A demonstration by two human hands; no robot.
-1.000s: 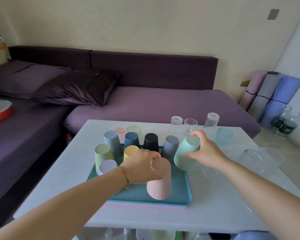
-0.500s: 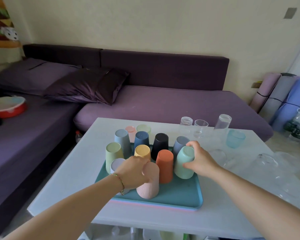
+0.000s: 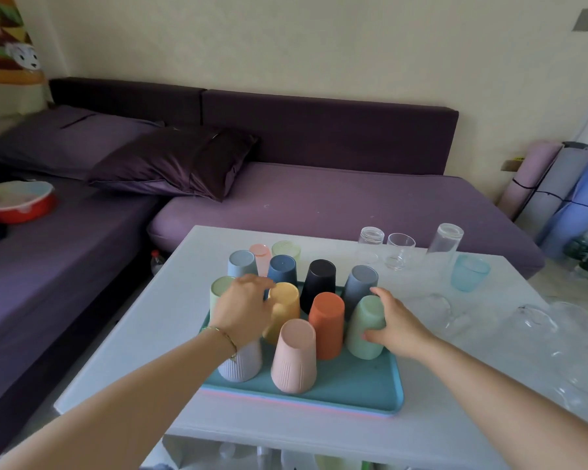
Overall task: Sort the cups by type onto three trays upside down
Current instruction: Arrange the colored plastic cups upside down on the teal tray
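Right hand (image 3: 394, 329) wraps its fingers round the side of the pale mint-green plastic cup (image 3: 364, 320), which stands upside down near the right edge of the teal rectangular plastic tray (image 3: 353, 388), its long axis upright; left hand (image 3: 243, 310) hangs back-up over the lavender ribbed plastic cup (image 3: 240, 366), fingers bent forward toward the yellow plastic cup (image 3: 286, 300), and whether it grips anything cannot be told, since the palm is hidden; between the two hands the pink ribbed plastic cup (image 3: 294, 356) stands inverted nearest the tray's front rim, apart from both, with the orange plastic cup (image 3: 326, 325) just behind it; further back on the tray the black plastic cup (image 3: 319, 283), the grey-blue plastic cup (image 3: 360, 284) and the dark blue plastic cup (image 3: 282, 269) stand inverted too; past the tray's far edge, on the white table (image 3: 150, 334), a small translucent pink cup (image 3: 260, 256) and a translucent green cup (image 3: 286, 251) sit straight ahead of the left hand; further still and well to the right stand the clear glass tumblers (image 3: 399, 251), with the aqua tinted glass (image 3: 469, 274) nearer on that side; the opaque plastic set looks nearly settled, so the coming move probably turns on those glasses, which lie ahead and to the right of the mint-green cup; the right hand is plainly the nearer one for them, once it lets go, while the two translucent cups fall to the left hand, reaching over the standing row; any that stand mouth-up would need gripping by the side and turning over.
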